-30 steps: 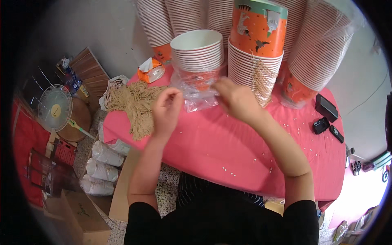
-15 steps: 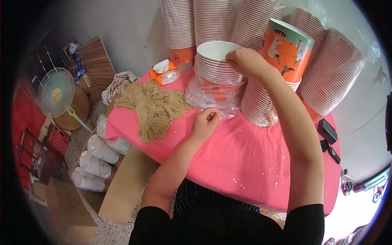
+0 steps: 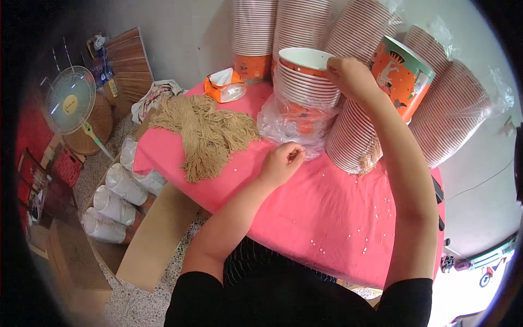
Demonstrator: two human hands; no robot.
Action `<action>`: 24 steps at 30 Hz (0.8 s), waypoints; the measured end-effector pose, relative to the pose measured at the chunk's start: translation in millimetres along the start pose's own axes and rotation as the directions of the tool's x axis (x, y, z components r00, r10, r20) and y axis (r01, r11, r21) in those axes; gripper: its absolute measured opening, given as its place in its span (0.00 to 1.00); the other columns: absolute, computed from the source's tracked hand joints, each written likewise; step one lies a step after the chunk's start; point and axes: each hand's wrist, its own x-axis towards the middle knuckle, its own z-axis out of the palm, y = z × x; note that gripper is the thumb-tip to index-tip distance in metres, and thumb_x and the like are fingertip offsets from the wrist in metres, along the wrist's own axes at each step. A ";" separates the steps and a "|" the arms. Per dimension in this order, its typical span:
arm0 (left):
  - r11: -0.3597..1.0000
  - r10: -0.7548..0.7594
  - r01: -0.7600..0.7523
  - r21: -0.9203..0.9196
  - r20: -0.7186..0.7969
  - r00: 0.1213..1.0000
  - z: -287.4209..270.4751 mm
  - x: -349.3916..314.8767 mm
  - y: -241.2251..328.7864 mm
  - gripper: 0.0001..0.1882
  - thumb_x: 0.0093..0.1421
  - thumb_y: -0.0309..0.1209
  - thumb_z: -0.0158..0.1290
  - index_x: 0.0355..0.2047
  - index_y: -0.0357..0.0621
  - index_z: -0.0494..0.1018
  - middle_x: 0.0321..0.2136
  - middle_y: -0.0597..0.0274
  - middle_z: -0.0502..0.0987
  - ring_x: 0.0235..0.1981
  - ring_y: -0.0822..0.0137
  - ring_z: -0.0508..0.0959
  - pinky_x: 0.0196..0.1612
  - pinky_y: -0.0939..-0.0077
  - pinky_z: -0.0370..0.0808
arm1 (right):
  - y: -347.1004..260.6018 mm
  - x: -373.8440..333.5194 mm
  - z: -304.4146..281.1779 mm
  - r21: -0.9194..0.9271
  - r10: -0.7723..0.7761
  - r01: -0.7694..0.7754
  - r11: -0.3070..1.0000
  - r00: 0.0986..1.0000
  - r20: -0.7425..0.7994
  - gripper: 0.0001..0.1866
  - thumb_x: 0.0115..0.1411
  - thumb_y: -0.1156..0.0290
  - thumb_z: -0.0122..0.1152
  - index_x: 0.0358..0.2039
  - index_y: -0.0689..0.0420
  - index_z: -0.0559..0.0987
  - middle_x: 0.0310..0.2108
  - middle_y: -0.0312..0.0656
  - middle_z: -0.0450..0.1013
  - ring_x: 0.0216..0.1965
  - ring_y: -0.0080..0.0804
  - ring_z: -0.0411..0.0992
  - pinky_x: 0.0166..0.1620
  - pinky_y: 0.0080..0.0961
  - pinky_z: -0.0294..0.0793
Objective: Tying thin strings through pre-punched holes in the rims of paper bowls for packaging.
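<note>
On the pink-covered desk, the top paper bucket stands slightly proud of its nested stack, its right rim pinched in the closed right hand. The left hand is loosely curled beside the crumpled plastic wrap, its contents impossible to tell. Drawing the bucket off seems in hand, calling for a lift clear without dragging the next.
</note>
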 end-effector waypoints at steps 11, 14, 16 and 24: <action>0.976 -0.074 0.023 -0.216 -0.229 0.971 -8.1 9.5 -5.8 0.03 0.62 0.25 0.55 0.34 0.38 0.74 0.21 0.71 0.73 0.21 0.81 0.70 0.23 0.82 0.66 | -36.1 -41.3 -80.4 0.107 -0.150 0.267 0.958 0.781 -0.606 0.09 0.53 0.75 0.64 0.35 0.58 0.76 0.34 0.44 0.73 0.36 0.44 0.73 0.38 0.34 0.73; 0.958 -0.090 -0.040 -0.283 -0.431 0.898 -22.2 9.6 -10.8 0.04 0.62 0.23 0.54 0.36 0.37 0.72 0.24 0.72 0.73 0.25 0.83 0.70 0.26 0.85 0.66 | -60.7 -85.9 -92.8 0.171 -0.123 0.282 0.944 0.783 -0.610 0.12 0.47 0.81 0.67 0.34 0.61 0.76 0.34 0.44 0.73 0.36 0.45 0.73 0.39 0.32 0.73; 0.923 -0.125 -0.075 -0.376 -0.481 0.868 -22.8 13.4 -10.2 0.04 0.63 0.25 0.53 0.36 0.38 0.72 0.25 0.72 0.72 0.25 0.83 0.68 0.27 0.87 0.65 | -77.2 -124.8 -102.0 0.198 -0.093 0.235 0.952 0.835 -0.542 0.14 0.45 0.82 0.67 0.33 0.61 0.76 0.34 0.45 0.74 0.36 0.45 0.73 0.39 0.33 0.73; 0.789 -0.369 0.091 -0.607 -0.350 0.861 -23.0 11.8 -19.6 0.05 0.64 0.28 0.53 0.36 0.40 0.74 0.26 0.74 0.72 0.26 0.81 0.67 0.31 0.86 0.64 | -104.9 -197.4 -83.5 0.283 -0.152 0.187 0.941 0.978 -0.139 0.11 0.43 0.75 0.69 0.27 0.56 0.74 0.27 0.38 0.72 0.26 0.38 0.72 0.27 0.34 0.71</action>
